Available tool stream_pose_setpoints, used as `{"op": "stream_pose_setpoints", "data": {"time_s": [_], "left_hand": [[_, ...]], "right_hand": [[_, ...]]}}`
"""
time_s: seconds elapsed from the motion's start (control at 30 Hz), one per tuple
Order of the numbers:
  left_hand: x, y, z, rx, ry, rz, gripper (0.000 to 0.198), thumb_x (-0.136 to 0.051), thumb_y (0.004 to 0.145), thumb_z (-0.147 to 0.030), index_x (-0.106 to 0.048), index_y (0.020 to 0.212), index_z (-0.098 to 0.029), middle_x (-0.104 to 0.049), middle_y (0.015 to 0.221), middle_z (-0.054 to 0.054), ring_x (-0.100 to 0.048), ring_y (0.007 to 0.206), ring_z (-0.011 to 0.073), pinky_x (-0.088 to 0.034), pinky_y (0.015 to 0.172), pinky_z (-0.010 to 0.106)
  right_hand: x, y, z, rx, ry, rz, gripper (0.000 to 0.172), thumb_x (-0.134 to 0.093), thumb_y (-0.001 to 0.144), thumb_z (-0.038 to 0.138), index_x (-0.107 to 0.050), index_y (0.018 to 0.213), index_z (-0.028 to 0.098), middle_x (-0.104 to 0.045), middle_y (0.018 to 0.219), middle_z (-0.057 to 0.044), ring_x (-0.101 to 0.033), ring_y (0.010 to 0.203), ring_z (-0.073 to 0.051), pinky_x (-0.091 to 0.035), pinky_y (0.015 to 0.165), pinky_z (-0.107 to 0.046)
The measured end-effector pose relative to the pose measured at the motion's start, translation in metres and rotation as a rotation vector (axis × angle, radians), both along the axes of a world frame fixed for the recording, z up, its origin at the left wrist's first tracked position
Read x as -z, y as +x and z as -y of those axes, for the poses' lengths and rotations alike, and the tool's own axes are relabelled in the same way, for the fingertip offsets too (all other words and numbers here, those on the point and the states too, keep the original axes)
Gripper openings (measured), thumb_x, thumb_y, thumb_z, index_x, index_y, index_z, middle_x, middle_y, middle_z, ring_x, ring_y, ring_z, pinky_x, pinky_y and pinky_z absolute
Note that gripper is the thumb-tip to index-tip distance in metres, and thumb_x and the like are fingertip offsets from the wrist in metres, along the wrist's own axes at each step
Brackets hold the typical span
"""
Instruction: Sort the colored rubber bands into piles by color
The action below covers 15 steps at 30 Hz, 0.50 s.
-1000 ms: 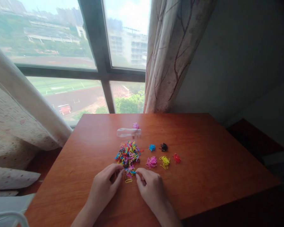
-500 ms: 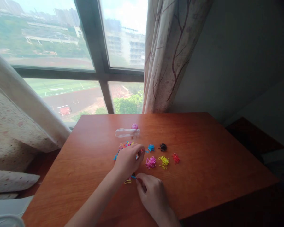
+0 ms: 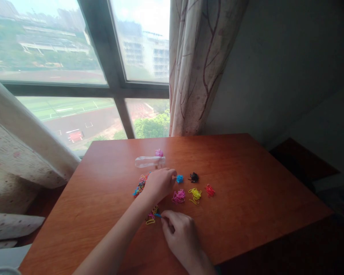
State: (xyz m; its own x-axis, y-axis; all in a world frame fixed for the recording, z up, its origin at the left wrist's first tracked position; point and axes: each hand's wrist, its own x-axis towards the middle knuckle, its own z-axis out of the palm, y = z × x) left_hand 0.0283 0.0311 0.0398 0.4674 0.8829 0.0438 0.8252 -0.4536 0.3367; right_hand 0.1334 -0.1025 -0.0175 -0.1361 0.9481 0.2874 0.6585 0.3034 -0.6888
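My left hand (image 3: 161,184) reaches over the table with its fingertips pinched together at the left edge of a small blue band pile (image 3: 180,178); what they hold is too small to make out. Nearer the front, my right hand (image 3: 179,230) pinches a blue band (image 3: 158,215) beside a small group of mixed bands (image 3: 150,221). A larger mixed pile (image 3: 139,186) is partly hidden behind my left hand. To the right lie separate piles: black (image 3: 193,177), pink (image 3: 179,196), yellow (image 3: 195,195) and red (image 3: 210,190).
A clear plastic bottle (image 3: 149,162) lies on its side towards the back of the wooden table (image 3: 246,198), with a pink object (image 3: 159,152) just behind it. Beyond the table are a window and a patterned curtain (image 3: 189,76).
My left hand has moved a little right relative to the piles, up to the blue one. My right hand keeps its pinch. The whole view has shifted slightly.
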Motion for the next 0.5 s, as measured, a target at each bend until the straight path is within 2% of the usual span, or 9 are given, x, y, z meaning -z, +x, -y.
{"op": "stream_pose_setpoints", "data": {"time_s": [0.13,0.23,0.4,0.5], "left_hand": [[-0.010,-0.019,0.017,-0.044,0.032,0.034,0.019,-0.049,0.092,-0.025,-0.068,0.092,-0.024,-0.073,0.090,0.004,-0.068,0.077,0.0187,-0.045,0.065,0.026],[-0.007,-0.039,0.039,-0.072,0.043,0.067,0.021,-0.047,0.093,-0.025,-0.068,0.092,-0.023,-0.073,0.090,0.004,-0.068,0.079,0.0185,-0.046,0.067,0.026],[0.020,-0.074,0.081,-0.098,0.101,0.299,0.018,-0.049,0.095,-0.029,-0.066,0.098,-0.024,-0.073,0.088,0.002,-0.069,0.076,0.0150,-0.049,0.067,0.023],[0.037,-0.088,0.101,-0.098,0.114,0.359,0.016,-0.051,0.094,-0.029,-0.066,0.095,-0.024,-0.073,0.085,0.000,-0.068,0.071,0.0135,-0.050,0.066,0.021]], "right_hand": [[0.000,0.001,0.000,0.029,-0.012,-0.034,0.019,-0.049,0.089,0.016,-0.066,0.089,0.023,-0.066,0.069,0.002,-0.061,0.060,-0.013,-0.034,0.059,-0.023],[-0.005,0.008,-0.005,0.064,-0.001,-0.020,0.018,-0.049,0.090,0.018,-0.066,0.088,0.023,-0.067,0.069,0.001,-0.061,0.059,-0.014,-0.033,0.058,-0.023],[-0.017,0.036,-0.027,0.172,0.031,0.051,0.018,-0.051,0.093,0.023,-0.068,0.089,0.022,-0.065,0.065,0.001,-0.059,0.056,-0.014,-0.032,0.057,-0.024],[-0.022,0.051,-0.045,0.197,0.007,0.186,0.016,-0.054,0.092,0.023,-0.070,0.091,0.022,-0.067,0.067,0.000,-0.060,0.059,-0.015,-0.032,0.058,-0.024]]}}
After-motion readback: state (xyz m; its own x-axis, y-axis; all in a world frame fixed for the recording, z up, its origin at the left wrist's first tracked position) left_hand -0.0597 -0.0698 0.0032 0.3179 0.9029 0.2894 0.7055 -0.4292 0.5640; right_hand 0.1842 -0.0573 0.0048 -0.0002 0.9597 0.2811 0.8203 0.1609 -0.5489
